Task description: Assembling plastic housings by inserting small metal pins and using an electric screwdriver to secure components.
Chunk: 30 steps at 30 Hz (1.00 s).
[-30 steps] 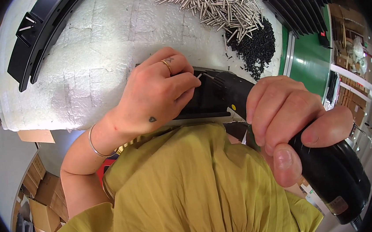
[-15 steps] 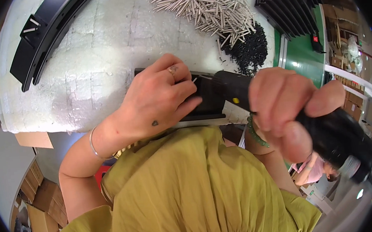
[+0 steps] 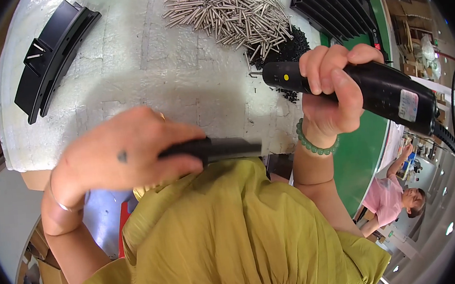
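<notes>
In the head view, our left hand (image 3: 141, 144) has a blurry black piece (image 3: 231, 148) gripped near our shirt (image 3: 218, 224), long side running left-right. Our right hand (image 3: 335, 81) is wrapped around a power screwdriver (image 3: 382, 86), farther off, up and right, tip aimed left.

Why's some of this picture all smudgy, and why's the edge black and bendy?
Head view: the black plastic part in the left hand is smeared, likely motion blur. Head view: the black corded tool in the right hand looks sharper. Head view: the wide fisheye lens curves straight edges and leaves a dark rim.
</notes>
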Motion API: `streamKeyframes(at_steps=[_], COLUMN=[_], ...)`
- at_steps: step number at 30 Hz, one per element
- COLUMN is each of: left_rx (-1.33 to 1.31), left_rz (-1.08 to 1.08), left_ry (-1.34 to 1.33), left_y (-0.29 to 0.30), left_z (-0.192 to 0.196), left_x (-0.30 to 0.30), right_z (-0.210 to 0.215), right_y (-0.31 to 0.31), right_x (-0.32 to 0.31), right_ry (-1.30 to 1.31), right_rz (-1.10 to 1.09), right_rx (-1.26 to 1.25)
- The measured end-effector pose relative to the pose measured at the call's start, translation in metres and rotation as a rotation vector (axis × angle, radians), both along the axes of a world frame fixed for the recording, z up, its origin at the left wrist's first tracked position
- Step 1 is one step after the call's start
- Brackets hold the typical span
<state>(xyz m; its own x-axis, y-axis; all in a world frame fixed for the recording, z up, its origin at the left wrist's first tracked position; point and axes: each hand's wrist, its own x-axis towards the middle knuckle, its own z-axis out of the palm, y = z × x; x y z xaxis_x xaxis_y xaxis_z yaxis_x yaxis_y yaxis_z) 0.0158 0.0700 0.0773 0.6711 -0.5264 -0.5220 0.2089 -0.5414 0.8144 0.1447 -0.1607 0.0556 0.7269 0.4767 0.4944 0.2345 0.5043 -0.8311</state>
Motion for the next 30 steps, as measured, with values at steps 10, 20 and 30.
streamKeyframes(at_steps=[10,20,30], left_rx=[0.061,-0.111,-0.131], left_rz=[0.218,0.300,0.360], left_ry=[-0.742,-1.180,-1.108], left_y=[0.000,-0.058,-0.069], left_z=[-0.054,-0.059,-0.055], left_x=[0.032,0.085,0.088], right_z=[0.031,0.051,0.057], right_y=[-0.014,-0.025,-0.043], right_x=[-0.003,-0.013,-0.010], right_ry=[-0.111,-0.145,-0.140], right_rz=[0.085,-0.047,-0.059], right_rx=[0.082,0.026,0.053])
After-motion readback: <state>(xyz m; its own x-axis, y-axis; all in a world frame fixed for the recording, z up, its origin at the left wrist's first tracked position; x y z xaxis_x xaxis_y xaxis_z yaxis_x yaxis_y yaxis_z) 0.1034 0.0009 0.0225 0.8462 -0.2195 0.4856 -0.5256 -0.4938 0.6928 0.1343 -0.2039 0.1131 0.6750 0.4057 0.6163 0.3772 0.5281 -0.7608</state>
